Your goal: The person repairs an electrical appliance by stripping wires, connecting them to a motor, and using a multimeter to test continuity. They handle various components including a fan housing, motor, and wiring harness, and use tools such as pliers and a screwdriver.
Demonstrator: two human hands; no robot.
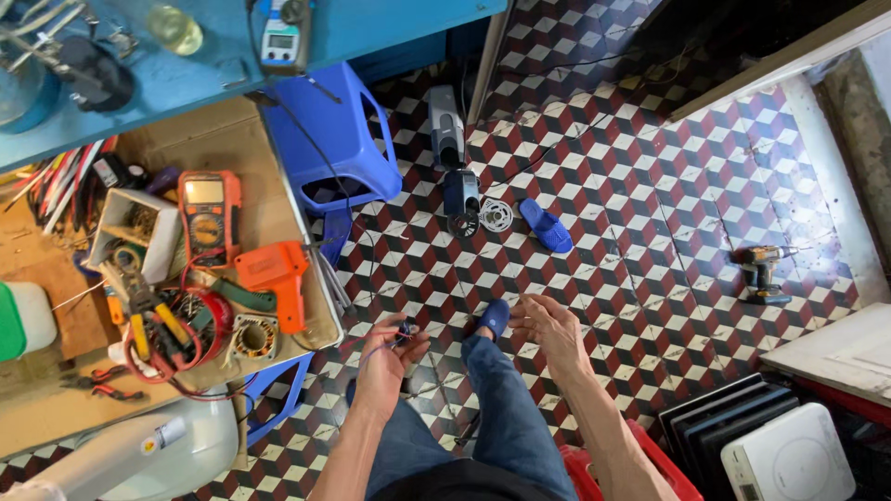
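1. Left hand [388, 357]: fingers pinched shut on a small dark part [406, 328] with thin blue and red wires [371, 350], held over the knee.
2. Right hand [548, 327]: open, fingers spread, holding nothing, just right of the part.
3. Jeans [501, 417]: blue denim; blue slipper [494, 317] on the foot.
4. Cardboard tray [232, 139]: orange meter [208, 215], orange plastic tool [278, 278], yellow-handled pliers [148, 320], copper coil [252, 338].
5. Stool [339, 139]: blue moulded plastic.
6. Floor [650, 232]: glossy tiles, cube pattern in red, black, white.
7. Drill [761, 271]: lying far right.
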